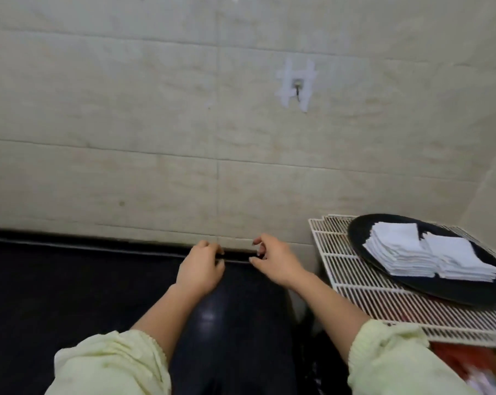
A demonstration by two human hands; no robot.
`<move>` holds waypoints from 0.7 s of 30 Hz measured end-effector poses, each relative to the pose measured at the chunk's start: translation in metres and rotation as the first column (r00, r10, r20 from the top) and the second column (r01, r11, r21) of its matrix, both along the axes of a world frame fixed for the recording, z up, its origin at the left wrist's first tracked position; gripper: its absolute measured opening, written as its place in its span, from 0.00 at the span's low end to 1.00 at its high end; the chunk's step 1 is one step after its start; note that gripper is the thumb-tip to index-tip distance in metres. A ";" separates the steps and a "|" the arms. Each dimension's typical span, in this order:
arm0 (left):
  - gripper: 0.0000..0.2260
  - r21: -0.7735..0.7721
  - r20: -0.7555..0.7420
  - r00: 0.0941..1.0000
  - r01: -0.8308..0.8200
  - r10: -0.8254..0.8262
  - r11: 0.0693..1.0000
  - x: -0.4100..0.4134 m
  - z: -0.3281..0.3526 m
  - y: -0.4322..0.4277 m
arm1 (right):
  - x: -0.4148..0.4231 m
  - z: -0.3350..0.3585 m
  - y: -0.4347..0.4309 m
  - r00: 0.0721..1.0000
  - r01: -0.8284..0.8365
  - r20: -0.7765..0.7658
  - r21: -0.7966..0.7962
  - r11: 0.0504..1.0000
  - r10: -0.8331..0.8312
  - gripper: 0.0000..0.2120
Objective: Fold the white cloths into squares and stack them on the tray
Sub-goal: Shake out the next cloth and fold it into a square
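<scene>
Two stacks of folded white cloths sit side by side on a black oval tray (466, 292) at the right: one stack (397, 246) toward the wall, the other (463, 260) beside it. Both my hands hover over the back edge of the black counter (70, 295), left of the tray. My left hand (201, 266) has its fingers loosely curled down near the wall and holds nothing. My right hand (272, 258) is a short gap away, fingers loosely bent, also holding nothing. No loose cloth is in view on the counter.
The tray rests on a white wire rack (355, 283) at the counter's right end. Blurred red and orange items (469, 363) lie under the rack. A tiled wall rises just behind the counter, with a taped hook (296, 84) on it.
</scene>
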State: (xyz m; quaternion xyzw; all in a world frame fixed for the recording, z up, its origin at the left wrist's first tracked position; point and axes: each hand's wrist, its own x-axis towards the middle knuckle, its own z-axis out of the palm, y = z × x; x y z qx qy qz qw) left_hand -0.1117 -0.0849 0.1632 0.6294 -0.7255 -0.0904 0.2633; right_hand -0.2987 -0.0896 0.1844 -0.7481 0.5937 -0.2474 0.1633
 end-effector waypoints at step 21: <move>0.14 0.137 0.044 0.748 -0.662 0.663 0.737 0.455 -0.055 0.153 | 0.500 -0.071 0.046 0.748 -0.636 -0.131 0.138 0.759 0.650 0.20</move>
